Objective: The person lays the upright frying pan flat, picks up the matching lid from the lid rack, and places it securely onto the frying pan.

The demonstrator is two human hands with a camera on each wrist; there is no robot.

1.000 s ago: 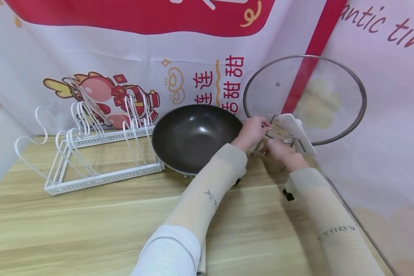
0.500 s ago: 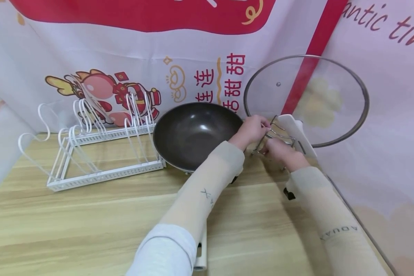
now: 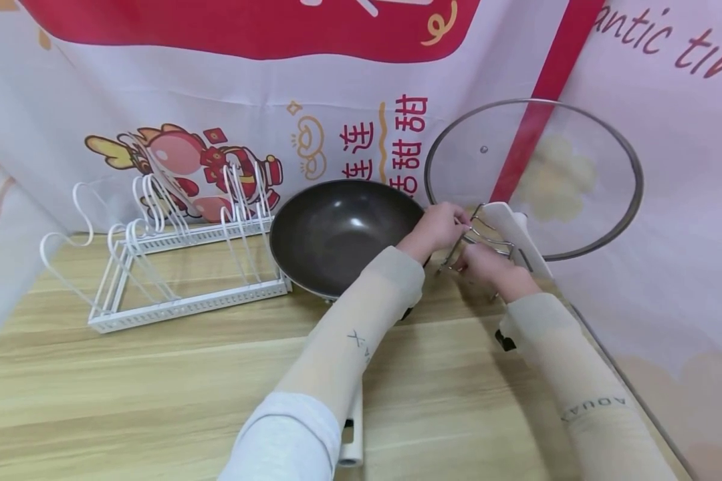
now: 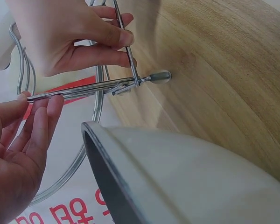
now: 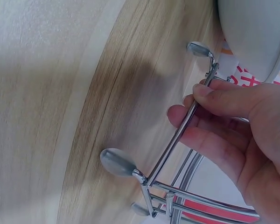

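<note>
A chrome wire lid rack [image 5: 165, 156] with clear oval feet stands on the wooden table at the right. My left hand [image 3: 438, 228] pinches the end of its wire frame between thumb and fingers. Lower down, my right hand [image 3: 487, 264] grips the straight front bar, thumb on one side and fingertips on the other. A large glass lid [image 3: 562, 177] with a metal rim stands upright behind the rack. Between lid and hands a white board [image 3: 517, 230] leans in the rack. My hands hide part of the wires in the head view.
Just left of my left hand sits a dark-lined wok [image 3: 343, 234], its pale handle [image 3: 353, 434] pointing toward me beneath the left forearm. Farther left is a white wire rack [image 3: 186, 310] with upright loops. A printed cloth [image 3: 216, 87] hangs behind the table.
Both hands keep their hold on the rack, with hardly any movement. The left forearm has shifted slightly left, so more of the wok handle shows. The head view has shifted a little.
</note>
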